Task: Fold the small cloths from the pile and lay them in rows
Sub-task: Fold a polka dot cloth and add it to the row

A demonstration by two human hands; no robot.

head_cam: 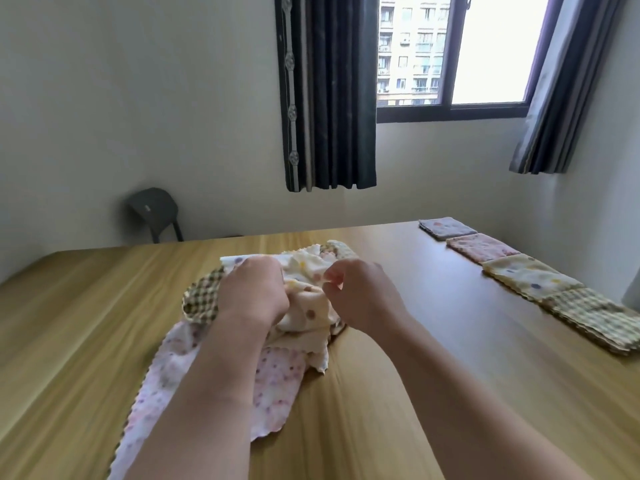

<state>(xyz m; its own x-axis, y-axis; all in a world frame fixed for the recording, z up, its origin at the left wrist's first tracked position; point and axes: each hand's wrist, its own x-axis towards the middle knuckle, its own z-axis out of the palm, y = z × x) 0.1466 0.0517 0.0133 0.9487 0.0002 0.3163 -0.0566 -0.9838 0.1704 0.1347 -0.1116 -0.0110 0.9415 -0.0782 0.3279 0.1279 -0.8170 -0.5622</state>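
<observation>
Cream dotted cloth (308,311) tops the pile (162,372): left hand (252,292) clenches its middle, right hand (360,296) pinches its edge; the folded row (530,275) lies at two o'clock, nearer the right hand.

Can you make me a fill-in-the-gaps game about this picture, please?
1. The left hand and the right hand both grip the pile of small ____.
2. The folded cloths lie in a row on the ____ side of the table.
3. Through the window you can see a tall ____.

Missing words: cloths; right; building.
</observation>
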